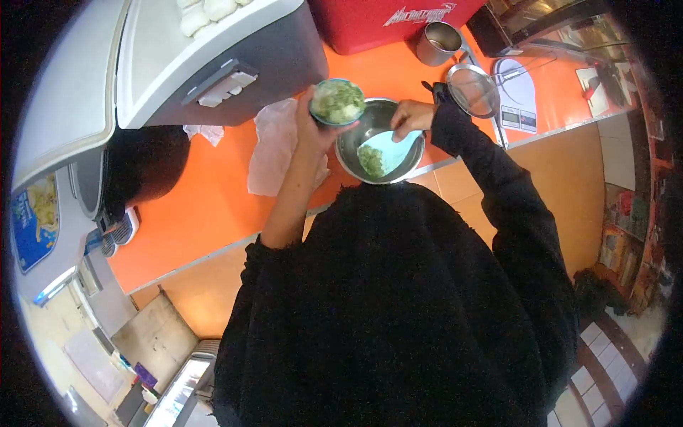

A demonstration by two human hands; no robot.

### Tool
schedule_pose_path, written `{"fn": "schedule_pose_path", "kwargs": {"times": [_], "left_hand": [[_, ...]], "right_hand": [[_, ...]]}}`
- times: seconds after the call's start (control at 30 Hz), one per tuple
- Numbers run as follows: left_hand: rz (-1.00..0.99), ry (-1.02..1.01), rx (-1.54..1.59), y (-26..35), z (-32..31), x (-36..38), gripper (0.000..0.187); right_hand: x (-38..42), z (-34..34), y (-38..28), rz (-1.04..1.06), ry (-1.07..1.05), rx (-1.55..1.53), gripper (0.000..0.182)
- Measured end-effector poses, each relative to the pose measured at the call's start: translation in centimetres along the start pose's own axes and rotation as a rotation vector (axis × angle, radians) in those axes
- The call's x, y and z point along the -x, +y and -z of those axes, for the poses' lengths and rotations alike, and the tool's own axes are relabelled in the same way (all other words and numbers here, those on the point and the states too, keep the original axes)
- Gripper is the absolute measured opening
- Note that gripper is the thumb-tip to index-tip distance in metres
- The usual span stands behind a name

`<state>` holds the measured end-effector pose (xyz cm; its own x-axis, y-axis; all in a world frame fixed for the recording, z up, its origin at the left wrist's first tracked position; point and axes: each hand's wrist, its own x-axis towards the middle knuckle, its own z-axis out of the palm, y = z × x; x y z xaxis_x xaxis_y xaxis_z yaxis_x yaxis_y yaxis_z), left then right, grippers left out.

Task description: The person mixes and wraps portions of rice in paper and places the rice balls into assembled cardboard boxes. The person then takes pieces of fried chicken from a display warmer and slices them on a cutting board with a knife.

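Note:
My left hand (pixel 310 122) grips a small teal-rimmed bowl (pixel 334 124), tilted and full of chopped green and white pieces (pixel 340 99). It hangs over the left edge of a steel mixing bowl (pixel 346 147) on the orange counter. In my right hand (pixel 413 117) is a light blue scraper (pixel 399 149), its flat blade reaching down into the steel bowl. Beside the blade, a small heap of chopped greens (pixel 371 161) lies on the bowl's bottom. Fingers of the left hand are partly hidden behind the small bowl.
A crumpled plastic sheet (pixel 274 153) lies left of the steel bowl. To the right are a mesh strainer (pixel 473 91), a digital scale (pixel 518 107) and a metal cup (pixel 438 44). A red box (pixel 370 25) and a large grey-white machine (pixel 267 67) stand behind.

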<state>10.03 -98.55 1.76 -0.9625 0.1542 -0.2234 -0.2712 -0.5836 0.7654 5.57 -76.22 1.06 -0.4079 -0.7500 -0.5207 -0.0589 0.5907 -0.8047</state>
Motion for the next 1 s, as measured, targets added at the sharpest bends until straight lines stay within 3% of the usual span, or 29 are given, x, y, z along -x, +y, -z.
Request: {"fn": "schedule_pose_path", "kwargs": {"times": [0.07, 0.1, 0.17, 0.2, 0.27, 0.3, 0.33, 0.4, 0.43, 0.53, 0.57, 0.7, 0.73, 0.8, 0.87, 0.9, 0.97, 1.0], "left_hand": [[0.226, 0.107, 0.409, 0.6, 1.4, -0.8, 0.055], [0.193, 0.111, 0.389, 1.3, 0.9, -0.2, 0.055], [0.169, 0.112, 0.390, 1.1, 0.9, 0.0, 0.054], [0.151, 0.112, 0.393, 0.8, 0.8, 0.1, 0.054], [0.135, 0.130, 0.371, 0.2, -0.2, 0.4, 0.053], [0.117, 0.147, 0.346, -0.3, -0.8, 0.4, 0.053], [0.124, 0.139, 0.346, -0.8, -1.4, 0.4, 0.053], [0.019, 0.108, 0.326, -2.0, -2.5, 0.4, 0.039], [0.008, 0.191, 0.304, -2.1, -3.7, 0.7, 0.034], [-0.041, 0.115, 0.379, -3.3, -3.6, 0.1, 0.032], [-0.072, 0.173, 0.228, -3.8, -3.4, -0.1, 0.044], [-0.023, 0.176, 0.293, -4.2, -2.6, 0.9, 0.048], [-0.279, 0.181, -0.244, -4.0, -2.6, 2.2, 0.049], [-0.533, 0.192, -0.785, -2.6, -2.6, 2.8, 0.050], [0.119, 0.103, 0.512, -0.9, -1.7, 2.3, 0.050], [0.089, 0.149, 0.498, -0.5, -1.2, 2.5, 0.049], [0.018, 0.181, 0.497, -0.9, 0.4, 2.4, 0.048], [-0.043, 0.202, 0.492, -0.7, 0.9, 2.5, 0.048]], "right_hand": [[1.3, 1.1, 0.3, -0.056, 0.062, 0.030, 0.032], [2.2, 1.4, 0.2, -0.052, 0.064, 0.035, 0.032], [4.4, 1.1, -0.7, 0.041, 0.349, 0.040, 0.030], [5.4, 0.9, -2.3, 0.041, 0.349, 0.041, 0.030], [7.1, -0.4, -5.8, -0.122, 0.799, 0.244, 0.026], [7.1, -1.7, -6.5, -0.087, 1.003, 0.427, 0.024], [6.8, -3.0, -7.1, -0.095, 1.010, 0.426, 0.024], [5.3, -5.7, -8.0, -0.254, 1.172, 0.816, 0.029], [4.3, -7.5, -7.4, -0.212, 1.142, 0.863, 0.035], [2.9, -11.5, -8.1, -0.168, 1.124, 0.881, 0.044], [2.8, -12.0, -8.4, -0.167, 1.134, 0.852, 0.046], [3.8, -11.9, -8.3, -0.119, 1.069, 0.820, 0.042], [4.6, -11.2, -8.2, -0.059, 1.043, 0.737, 0.038], [6.3, -9.8, -7.8, 0.009, 1.008, 0.657, 0.033], [7.7, -8.0, -6.8, 0.091, 1.031, 0.292, 0.029], [7.8, -7.2, -5.8, 0.101, 1.020, 0.296, 0.029], [6.5, -6.2, -3.5, -0.179, 0.752, 0.361, 0.022], [5.1, -5.9, -2.8, -0.171, 0.744, 0.365, 0.022]]}}
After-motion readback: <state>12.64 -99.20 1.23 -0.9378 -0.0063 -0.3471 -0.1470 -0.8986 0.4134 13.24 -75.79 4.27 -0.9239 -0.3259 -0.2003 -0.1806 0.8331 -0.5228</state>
